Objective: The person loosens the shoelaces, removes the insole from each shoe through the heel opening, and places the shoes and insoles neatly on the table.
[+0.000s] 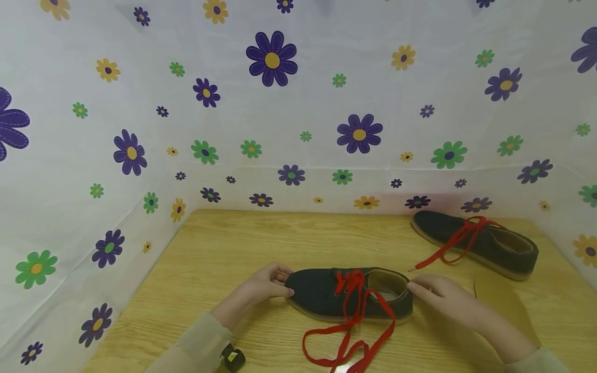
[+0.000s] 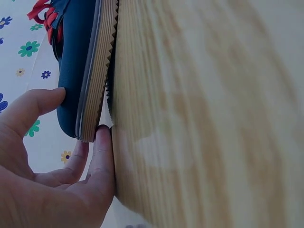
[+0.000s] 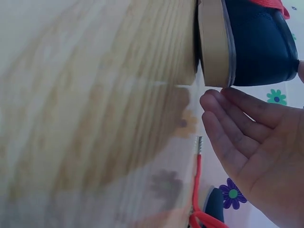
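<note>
A dark navy shoe [image 1: 317, 294] with a tan sole lies sideways on the table, toe to the left. Its red shoelace [image 1: 370, 348] runs through the front eyelets, and the long loose ends spill over its side onto the wood. My left hand [image 1: 263, 286] grips the toe. In the left wrist view its thumb presses the upper and its fingertips [image 2: 102, 133] are at the sole's front edge. At the heel, my right hand [image 1: 443, 295] holds the shoe, thumb at the collar. Its fingers [image 3: 232, 114] are at the heel's lower edge in the right wrist view.
A matching shoe [image 1: 508, 257] with a red lace [image 1: 459, 241] stands at the back right, one metal-tipped end trailing toward my right hand. A flowered white sheet [image 1: 308, 103] closes off the back and sides of the wooden table [image 1: 233, 233]. A small black object [image 1: 232, 357] is by my left sleeve.
</note>
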Available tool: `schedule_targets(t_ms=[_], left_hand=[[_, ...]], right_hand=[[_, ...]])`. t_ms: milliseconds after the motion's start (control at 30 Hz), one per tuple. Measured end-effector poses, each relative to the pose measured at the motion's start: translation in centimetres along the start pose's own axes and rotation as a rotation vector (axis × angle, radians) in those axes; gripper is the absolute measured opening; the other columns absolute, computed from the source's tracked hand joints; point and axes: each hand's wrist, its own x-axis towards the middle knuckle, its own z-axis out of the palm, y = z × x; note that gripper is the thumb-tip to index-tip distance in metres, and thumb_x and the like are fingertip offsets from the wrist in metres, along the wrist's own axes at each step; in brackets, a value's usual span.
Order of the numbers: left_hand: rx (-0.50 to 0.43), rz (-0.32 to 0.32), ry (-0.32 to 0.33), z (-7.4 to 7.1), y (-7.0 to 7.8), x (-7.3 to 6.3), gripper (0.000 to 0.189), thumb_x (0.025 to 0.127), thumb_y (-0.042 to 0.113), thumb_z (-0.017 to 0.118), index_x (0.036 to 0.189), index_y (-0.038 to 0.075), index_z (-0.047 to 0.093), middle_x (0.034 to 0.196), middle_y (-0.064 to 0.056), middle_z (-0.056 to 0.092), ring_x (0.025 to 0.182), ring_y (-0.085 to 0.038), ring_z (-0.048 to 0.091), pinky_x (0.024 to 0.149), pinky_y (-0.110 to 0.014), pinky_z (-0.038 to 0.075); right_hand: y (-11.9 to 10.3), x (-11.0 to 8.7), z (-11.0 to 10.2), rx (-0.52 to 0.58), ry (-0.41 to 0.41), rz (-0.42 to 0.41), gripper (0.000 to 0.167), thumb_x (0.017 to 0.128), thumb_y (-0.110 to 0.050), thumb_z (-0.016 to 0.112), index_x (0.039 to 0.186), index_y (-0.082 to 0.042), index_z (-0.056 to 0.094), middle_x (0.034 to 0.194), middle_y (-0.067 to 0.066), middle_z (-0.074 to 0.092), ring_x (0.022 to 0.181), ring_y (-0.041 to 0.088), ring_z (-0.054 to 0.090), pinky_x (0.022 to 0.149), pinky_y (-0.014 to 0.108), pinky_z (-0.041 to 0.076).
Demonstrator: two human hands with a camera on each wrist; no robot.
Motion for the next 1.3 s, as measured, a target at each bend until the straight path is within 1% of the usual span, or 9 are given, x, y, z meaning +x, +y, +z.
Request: schedule_targets(t_ms=[100, 233, 333, 500, 667, 867, 1067, 1167, 1300], left_hand=[[0.0, -0.007, 0.009, 0.1, 0.0, 0.0, 0.052, 0.086, 0.001, 0.079, 0.134, -0.003, 0.059, 0.122, -0.017, 0.065, 0.106, -0.024, 0.064, 0.089, -0.032, 0.051], [0.005, -0.019, 0.025, 0.1, 0.0, -0.1, 0.05, 0.086, 0.001, 0.08, 0.133, -0.001, 0.061, 0.122, -0.017, 0.066, 0.107, -0.025, 0.064, 0.089, -0.033, 0.051], [0.013, -0.01, 0.027, 0.1, 0.1, -0.2, 0.05, 0.087, 0.001, 0.08, 0.133, -0.002, 0.061, 0.121, -0.018, 0.067, 0.105, -0.024, 0.065, 0.088, -0.033, 0.052], [0.048, 0.038, 0.027, 0.2, 0.3, -0.6, 0.049, 0.088, 0.0, 0.081, 0.133, -0.004, 0.062, 0.119, -0.019, 0.069, 0.099, -0.022, 0.068, 0.084, -0.033, 0.055], [0.056, 0.033, 0.044, 0.1, 0.5, -0.8, 0.049, 0.087, -0.001, 0.081, 0.133, -0.003, 0.065, 0.124, -0.021, 0.068, 0.108, -0.026, 0.069, 0.084, -0.036, 0.059], [0.082, 0.0, 0.085, -0.4, 0.7, -0.9, 0.049, 0.086, 0.001, 0.079, 0.134, -0.001, 0.068, 0.13, -0.021, 0.067, 0.116, -0.031, 0.068, 0.087, -0.036, 0.058], [0.122, -0.028, 0.107, -1.0, 0.7, -0.6, 0.051, 0.089, 0.01, 0.081, 0.137, 0.002, 0.067, 0.137, -0.024, 0.066, 0.123, -0.037, 0.064, 0.09, -0.041, 0.056], [0.132, -0.024, 0.105, -1.3, 0.6, -0.3, 0.051, 0.09, 0.011, 0.083, 0.137, 0.002, 0.067, 0.135, -0.025, 0.067, 0.124, -0.038, 0.065, 0.096, -0.046, 0.056], [0.135, -0.023, 0.114, -1.8, 0.8, 0.1, 0.05, 0.09, 0.011, 0.083, 0.136, 0.002, 0.068, 0.137, -0.023, 0.068, 0.128, -0.039, 0.063, 0.108, -0.053, 0.051]], right_hand=[[0.3, 0.1, 0.1, 0.047, -0.03, 0.021, 0.049, 0.114, -0.032, 0.048, 0.135, 0.01, 0.065, 0.134, 0.024, 0.07, 0.124, 0.043, 0.068, 0.104, 0.059, 0.054], [0.6, 0.3, 0.0, 0.149, -0.079, 0.01, 0.051, 0.115, -0.029, 0.044, 0.136, 0.016, 0.06, 0.128, 0.022, 0.073, 0.106, 0.023, 0.075, 0.095, 0.042, 0.06], [1.1, 0.4, -0.1, 0.242, -0.118, -0.007, 0.052, 0.116, -0.026, 0.041, 0.137, 0.02, 0.056, 0.122, 0.022, 0.073, 0.099, 0.015, 0.074, 0.088, 0.033, 0.061], [2.6, 0.7, 0.1, 0.336, -0.155, 0.051, 0.064, 0.115, -0.033, 0.043, 0.143, 0.024, 0.045, 0.122, 0.019, 0.071, 0.099, 0.014, 0.071, 0.085, 0.029, 0.061], [3.0, 0.9, 0.5, 0.384, -0.19, 0.134, 0.075, 0.114, -0.04, 0.043, 0.15, 0.025, 0.034, 0.128, 0.018, 0.068, 0.103, 0.013, 0.071, 0.09, 0.029, 0.06], [0.2, 0.3, 1.2, 0.513, -0.206, 0.173, 0.062, 0.111, -0.04, 0.05, 0.133, 0.017, 0.053, 0.113, 0.014, 0.068, 0.098, 0.018, 0.07, 0.087, 0.033, 0.062], [-1.5, 0.1, 1.9, 0.522, -0.251, 0.181, 0.068, 0.11, -0.038, 0.05, 0.138, 0.024, 0.048, 0.107, 0.008, 0.068, 0.094, 0.015, 0.071, 0.088, 0.034, 0.062], [-2.3, -0.1, 2.3, 0.544, -0.251, 0.166, 0.063, 0.107, -0.033, 0.051, 0.132, 0.025, 0.052, 0.098, 0.009, 0.07, 0.087, 0.015, 0.072, 0.084, 0.036, 0.064], [-3.2, 0.0, 2.8, 0.493, -0.226, 0.135, 0.04, 0.103, -0.025, 0.051, 0.108, 0.012, 0.066, 0.085, 0.008, 0.074, 0.078, 0.017, 0.072, 0.077, 0.037, 0.064]])
